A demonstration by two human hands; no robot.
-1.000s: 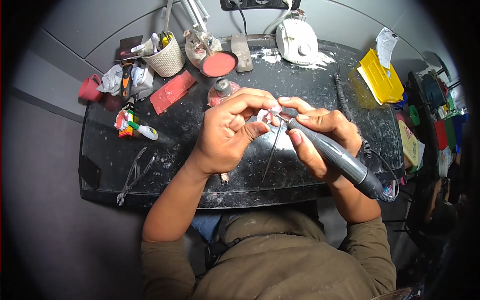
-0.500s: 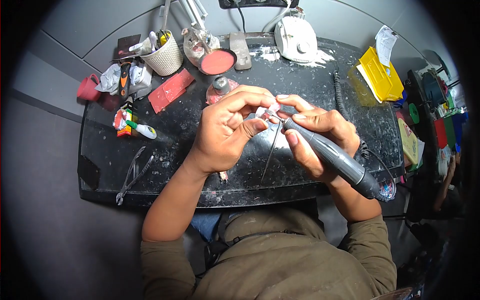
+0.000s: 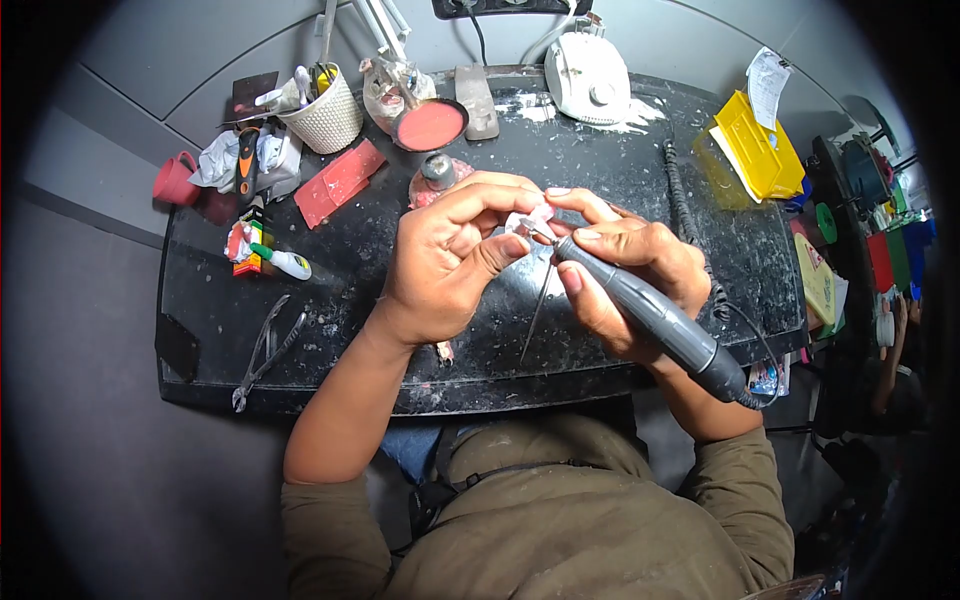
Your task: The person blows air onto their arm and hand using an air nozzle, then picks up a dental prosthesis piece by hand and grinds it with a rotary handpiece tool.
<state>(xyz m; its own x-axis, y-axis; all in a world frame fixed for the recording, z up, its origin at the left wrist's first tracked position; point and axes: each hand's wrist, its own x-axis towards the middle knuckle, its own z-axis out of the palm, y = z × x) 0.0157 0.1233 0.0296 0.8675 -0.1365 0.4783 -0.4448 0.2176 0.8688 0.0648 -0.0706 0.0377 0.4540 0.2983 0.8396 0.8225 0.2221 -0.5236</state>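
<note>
My left hand [image 3: 435, 260] pinches a small pinkish, partly clear piece [image 3: 528, 217], resembling part of a denture, between thumb and fingers. In my right hand [image 3: 650, 262] is a dark grey rotary handpiece [image 3: 660, 320], gripped like a pen. Its metal bur [image 3: 540, 232] meets the piece or lies right by it; contact is hard to tell. Fingertips of both hands come together around the piece and partly hide it. Below them a thin metal tool [image 3: 537, 315] lies on the black table [image 3: 390, 385]. Behind my left hand stands a jar with a grey top [image 3: 438, 172].
Pliers [image 3: 265, 355], a green-capped tube [image 3: 290, 263] and pink sheets [image 3: 340, 183] lie at left. A woven cup [image 3: 332, 118], a pink dish [image 3: 432, 126] and a white control unit [image 3: 590, 80] stand behind. The coiled cord [image 3: 680, 200] runs along the right, near a yellow box [image 3: 762, 150].
My right hand and the handpiece have shifted slightly left, and the handpiece's angle has changed a little. Both hands keep their grips; the view has moved slightly.
</note>
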